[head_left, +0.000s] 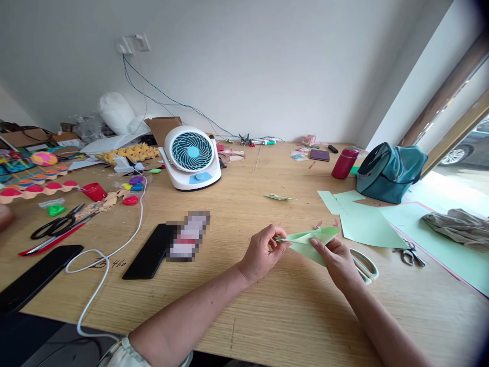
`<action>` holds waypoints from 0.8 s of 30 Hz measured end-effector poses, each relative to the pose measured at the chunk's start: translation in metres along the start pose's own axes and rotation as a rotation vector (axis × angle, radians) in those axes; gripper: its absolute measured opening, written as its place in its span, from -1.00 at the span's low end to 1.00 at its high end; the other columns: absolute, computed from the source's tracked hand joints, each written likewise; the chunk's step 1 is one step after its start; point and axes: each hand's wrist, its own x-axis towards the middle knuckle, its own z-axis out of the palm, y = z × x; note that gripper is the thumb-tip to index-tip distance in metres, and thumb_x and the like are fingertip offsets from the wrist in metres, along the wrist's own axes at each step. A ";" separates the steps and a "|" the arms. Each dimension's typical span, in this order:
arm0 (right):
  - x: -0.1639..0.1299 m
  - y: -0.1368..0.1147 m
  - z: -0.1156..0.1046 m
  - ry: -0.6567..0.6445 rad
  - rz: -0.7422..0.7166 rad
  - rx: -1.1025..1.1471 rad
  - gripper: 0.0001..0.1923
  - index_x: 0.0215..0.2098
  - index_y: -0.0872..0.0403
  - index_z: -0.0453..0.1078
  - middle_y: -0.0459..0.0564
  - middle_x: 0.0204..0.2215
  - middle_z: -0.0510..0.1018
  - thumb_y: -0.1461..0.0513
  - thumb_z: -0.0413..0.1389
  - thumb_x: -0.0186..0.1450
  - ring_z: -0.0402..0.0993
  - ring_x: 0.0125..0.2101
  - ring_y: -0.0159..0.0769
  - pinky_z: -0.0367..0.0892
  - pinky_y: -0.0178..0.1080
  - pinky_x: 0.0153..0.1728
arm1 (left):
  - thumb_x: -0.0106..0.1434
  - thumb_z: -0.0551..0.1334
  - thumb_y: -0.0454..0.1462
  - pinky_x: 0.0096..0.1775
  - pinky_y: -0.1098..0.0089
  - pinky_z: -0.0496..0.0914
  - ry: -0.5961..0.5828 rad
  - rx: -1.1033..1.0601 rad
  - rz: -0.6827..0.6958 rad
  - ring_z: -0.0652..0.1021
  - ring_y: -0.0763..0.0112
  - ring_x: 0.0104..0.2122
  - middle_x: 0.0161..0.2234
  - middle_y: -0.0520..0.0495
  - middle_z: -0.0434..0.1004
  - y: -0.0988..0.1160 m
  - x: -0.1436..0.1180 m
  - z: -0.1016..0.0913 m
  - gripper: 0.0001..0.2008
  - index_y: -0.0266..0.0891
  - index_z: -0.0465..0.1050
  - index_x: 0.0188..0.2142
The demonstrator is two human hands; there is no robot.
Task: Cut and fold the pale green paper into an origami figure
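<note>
Left hand: left hand (262, 252) pinches the left tip of a folded pale green paper piece (310, 240), thumb and fingers closed on it.
Right hand: right hand (338, 260) grips the same paper from below and right, fingers clamped on its lower fold.
Paper: held just above the light wooden counter (267, 306), between both hands.
Nearby: white-handled scissors (364, 265) lie just beside the right hand; flat pale green paper sheets (367, 224) sit behind it.
Farther: white desk fan with blue blades (191, 158) stands upright; black phone (148, 252) lies well to the left.
</note>
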 end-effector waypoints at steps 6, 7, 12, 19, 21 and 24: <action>0.000 0.005 -0.004 0.036 -0.042 -0.014 -0.75 -0.36 0.04 0.58 -0.06 -0.46 0.65 0.05 0.37 0.09 0.48 -0.44 -0.31 0.38 -0.33 -0.39 | 0.29 0.23 -0.31 -0.31 0.52 0.41 0.017 -0.033 0.104 0.55 0.48 -0.32 -0.26 -0.06 0.56 0.002 0.002 -0.003 -0.95 -0.22 0.36 -0.27; 0.000 0.004 -0.003 0.038 -0.044 -0.024 -0.74 -0.37 0.04 0.58 -0.06 -0.47 0.64 0.05 0.37 0.09 0.48 -0.44 -0.31 0.38 -0.32 -0.40 | 0.30 0.23 -0.32 -0.30 0.52 0.41 0.011 -0.027 0.134 0.55 0.49 -0.31 -0.25 -0.06 0.56 0.002 0.002 -0.004 -0.96 -0.22 0.36 -0.26; -0.003 -0.007 -0.001 0.031 -0.053 -0.117 -0.70 -0.41 0.05 0.58 -0.06 -0.52 0.63 0.00 0.35 0.07 0.51 -0.46 -0.24 0.41 -0.28 -0.42 | 0.32 0.19 -0.36 -0.30 0.50 0.39 -0.110 0.027 0.308 0.52 0.47 -0.31 -0.28 -0.08 0.53 -0.006 0.008 -0.014 -0.96 -0.21 0.38 -0.24; -0.004 -0.011 -0.003 0.035 -0.058 -0.119 -0.69 -0.38 0.04 0.59 -0.02 -0.42 0.67 0.00 0.36 0.05 0.54 -0.40 -0.21 0.44 -0.26 -0.37 | 0.32 0.22 -0.29 -0.34 0.49 0.36 -0.184 0.039 0.298 0.46 0.50 -0.41 -0.35 -0.05 0.50 -0.013 0.014 -0.022 -0.94 -0.22 0.38 -0.30; -0.004 -0.010 -0.003 0.037 -0.056 -0.111 -0.69 -0.38 0.04 0.59 -0.01 -0.41 0.68 0.00 0.37 0.05 0.54 -0.41 -0.21 0.44 -0.25 -0.36 | 0.31 0.24 -0.26 -0.33 0.48 0.36 -0.186 0.025 0.264 0.45 0.50 -0.41 -0.36 -0.04 0.50 -0.013 0.014 -0.022 -0.90 -0.22 0.37 -0.33; -0.003 -0.008 -0.004 0.049 -0.059 -0.110 -0.69 -0.38 0.04 0.59 -0.01 -0.40 0.68 0.01 0.38 0.04 0.54 -0.40 -0.21 0.44 -0.24 -0.35 | 0.30 0.25 -0.23 -0.32 0.46 0.35 -0.182 0.009 0.191 0.45 0.50 -0.40 -0.37 -0.03 0.49 -0.012 0.015 -0.023 -0.84 -0.22 0.34 -0.38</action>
